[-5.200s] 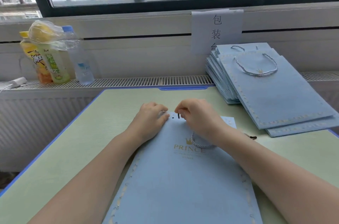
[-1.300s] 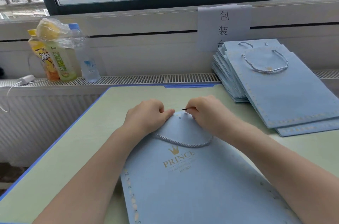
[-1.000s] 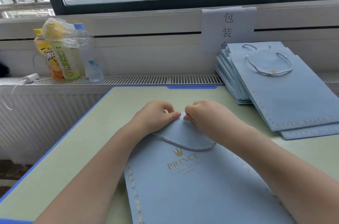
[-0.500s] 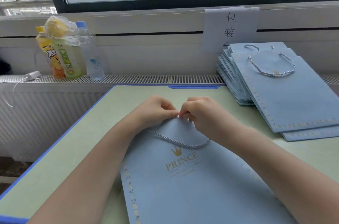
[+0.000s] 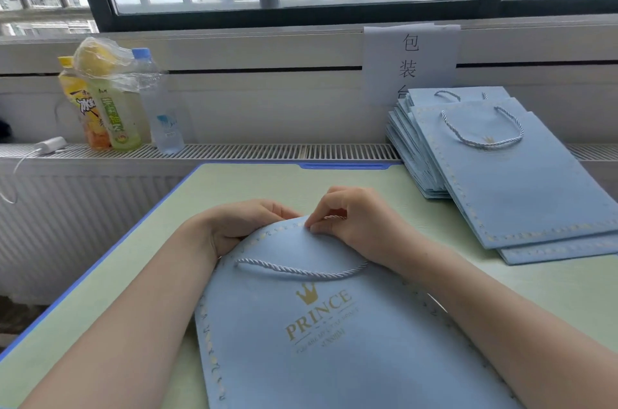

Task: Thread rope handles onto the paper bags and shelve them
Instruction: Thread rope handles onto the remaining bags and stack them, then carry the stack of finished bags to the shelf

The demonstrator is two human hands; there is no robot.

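Pale blue paper bag [image 5: 334, 341] flat on the green worktop [image 5: 100, 291], gold "PRINCE" crown print facing up, top edge bulging upward between both hands. Left hand [image 5: 240, 224] curled over the left part of that top edge, fingers gripping the paper. Right hand [image 5: 357, 224] bent over the right part, thumb and fingertips pinching a short white twisted rope end [image 5: 331, 218] at the bag's rim, possibly just out of a hole, though hidden by the fingers. Threaded rope handle [image 5: 301, 269] lying in a shallow loop across the bag's front, above the crown. Stack of finished blue bags [image 5: 501, 174] with rope handles at the far right, half on the radiator grille [image 5: 267, 151]. Drink bottles [image 5: 120, 107] under a clear plastic bag at the far left of the grille, beside a white charger [image 5: 50, 144]. Paper sign [image 5: 411, 60] taped below the window.
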